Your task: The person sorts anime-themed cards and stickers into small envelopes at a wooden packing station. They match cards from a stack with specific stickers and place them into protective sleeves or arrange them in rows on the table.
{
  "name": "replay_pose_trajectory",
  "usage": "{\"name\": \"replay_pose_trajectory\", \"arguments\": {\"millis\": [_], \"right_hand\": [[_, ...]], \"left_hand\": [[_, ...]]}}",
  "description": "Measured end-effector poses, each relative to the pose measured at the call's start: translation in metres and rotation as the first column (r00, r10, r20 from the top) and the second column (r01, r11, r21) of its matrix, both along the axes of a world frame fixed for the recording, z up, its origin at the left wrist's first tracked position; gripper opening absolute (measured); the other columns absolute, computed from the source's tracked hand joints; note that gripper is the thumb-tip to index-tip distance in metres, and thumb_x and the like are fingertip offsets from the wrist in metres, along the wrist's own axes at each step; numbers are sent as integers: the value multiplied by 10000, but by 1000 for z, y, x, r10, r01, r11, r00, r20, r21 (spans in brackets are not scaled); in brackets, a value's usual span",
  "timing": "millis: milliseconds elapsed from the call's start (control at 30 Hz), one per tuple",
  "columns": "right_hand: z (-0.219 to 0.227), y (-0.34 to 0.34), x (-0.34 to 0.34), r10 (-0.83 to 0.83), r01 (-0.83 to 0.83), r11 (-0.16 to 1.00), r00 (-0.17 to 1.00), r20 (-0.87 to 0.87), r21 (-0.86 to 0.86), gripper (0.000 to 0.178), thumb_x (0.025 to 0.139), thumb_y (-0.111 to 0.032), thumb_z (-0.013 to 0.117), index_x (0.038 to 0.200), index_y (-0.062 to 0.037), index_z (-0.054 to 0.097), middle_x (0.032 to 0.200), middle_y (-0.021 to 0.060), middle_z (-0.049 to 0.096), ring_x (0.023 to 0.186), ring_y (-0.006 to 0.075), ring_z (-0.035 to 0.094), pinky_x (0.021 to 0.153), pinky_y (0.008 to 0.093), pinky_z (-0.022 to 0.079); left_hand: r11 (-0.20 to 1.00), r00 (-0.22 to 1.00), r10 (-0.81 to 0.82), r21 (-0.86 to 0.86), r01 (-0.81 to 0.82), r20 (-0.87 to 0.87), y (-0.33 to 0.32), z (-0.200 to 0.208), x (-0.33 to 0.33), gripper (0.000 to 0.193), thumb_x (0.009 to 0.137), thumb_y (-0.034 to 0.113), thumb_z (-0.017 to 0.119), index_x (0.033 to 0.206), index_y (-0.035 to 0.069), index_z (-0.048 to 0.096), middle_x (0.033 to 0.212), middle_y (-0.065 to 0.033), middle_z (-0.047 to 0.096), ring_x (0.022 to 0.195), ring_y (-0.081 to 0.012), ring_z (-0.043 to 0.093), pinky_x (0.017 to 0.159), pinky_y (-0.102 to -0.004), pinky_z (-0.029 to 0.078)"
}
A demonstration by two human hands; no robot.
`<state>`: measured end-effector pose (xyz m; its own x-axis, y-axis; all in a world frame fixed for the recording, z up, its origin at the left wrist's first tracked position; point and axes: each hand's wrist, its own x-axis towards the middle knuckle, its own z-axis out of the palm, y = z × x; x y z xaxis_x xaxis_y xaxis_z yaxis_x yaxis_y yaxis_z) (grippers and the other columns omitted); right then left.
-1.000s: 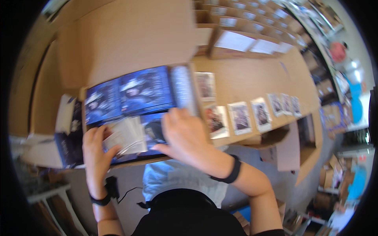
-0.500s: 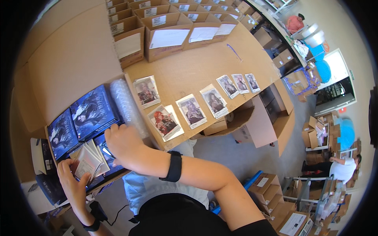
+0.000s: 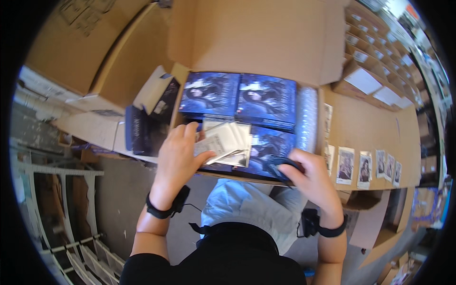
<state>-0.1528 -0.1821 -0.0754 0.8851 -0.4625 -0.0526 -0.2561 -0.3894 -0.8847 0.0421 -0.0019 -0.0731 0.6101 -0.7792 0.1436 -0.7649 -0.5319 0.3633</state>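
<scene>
The left hand [image 3: 176, 154] still held the packets [image 3: 225, 138]; the right hand [image 3: 313, 178], gripping a dark object [image 3: 275, 165], had drawn farther from them.

Pale lettering stands on the blue boxes [image 3: 267, 99], small dark print on the pale packets [image 3: 229, 137], coded white labels [image 3: 361, 56] on the cardboard bins [image 3: 374, 66], and dark markings on the large carton [image 3: 71, 52]; none reads clearly.

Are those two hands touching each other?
Apart: the head view shows pale packets and a blue box in the gap between the left hand and right hand.
</scene>
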Motion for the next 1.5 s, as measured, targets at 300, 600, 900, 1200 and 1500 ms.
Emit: {"name": "replay_pose_trajectory", "arguments": {"millis": [300, 600, 900, 1200, 1500], "right_hand": [[-7, -1, -47, -485, 427, 854, 861, 155, 298, 265, 887, -163, 505, 659, -64, 414, 589, -57, 370, 533, 16, 306, 452, 189, 251], [11, 7, -51, -435, 232, 785, 866, 245, 575, 176, 863, -143, 529, 763, 1, 510, 803, 62, 539, 471, 21, 415, 409, 165, 336], [42, 9, -46, 202, -219, 974, 959, 198, 64, 105, 714, -25, 659, 776, 29, 593, 1094, 127, 542, 637, 88, 536, 512, 221, 423], [22, 9, -73, 42, -114, 971, 945, 323, 209, 123, 729, -56, 655, 782, 43, 606, 784, 102, 605, 600, 123, 528, 518, 212, 397], [-4, 25, -79, -245, 42, 864, 905, 347, 501, 114, 813, -65, 590, 831, 47, 581, 1003, 111, 564, 598, 47, 491, 515, 160, 392]], "left_hand": [[989, 992, -72, -139, 57, -108, 6, -2, 3, 332, 645, 83, 714, 927, 11, 554, 804, -91, 516, 727, -229, 558, 639, -286, 449], [932, 745, -171, -351, -90, -645, 15, 23, -3, 164, 740, 32, 663, 863, -46, 589, 710, -38, 564, 616, -41, 480, 535, -185, 392], [821, 529, -560, -339, 460, -638, -30, 40, -43, 131, 658, 24, 712, 758, 6, 630, 623, -64, 576, 526, -107, 499, 472, -226, 364], [814, -117, -580, -578, -51, -806, -38, 19, -66, 588, 620, 246, 794, 1074, -38, 550, 1003, -96, 599, 937, -176, 562, 843, -313, 424], [802, 187, -588, -598, 1, -787, -44, -10, -107, 207, 863, 74, 539, 1054, -5, 534, 967, -41, 588, 869, -56, 508, 757, -221, 423]]}}
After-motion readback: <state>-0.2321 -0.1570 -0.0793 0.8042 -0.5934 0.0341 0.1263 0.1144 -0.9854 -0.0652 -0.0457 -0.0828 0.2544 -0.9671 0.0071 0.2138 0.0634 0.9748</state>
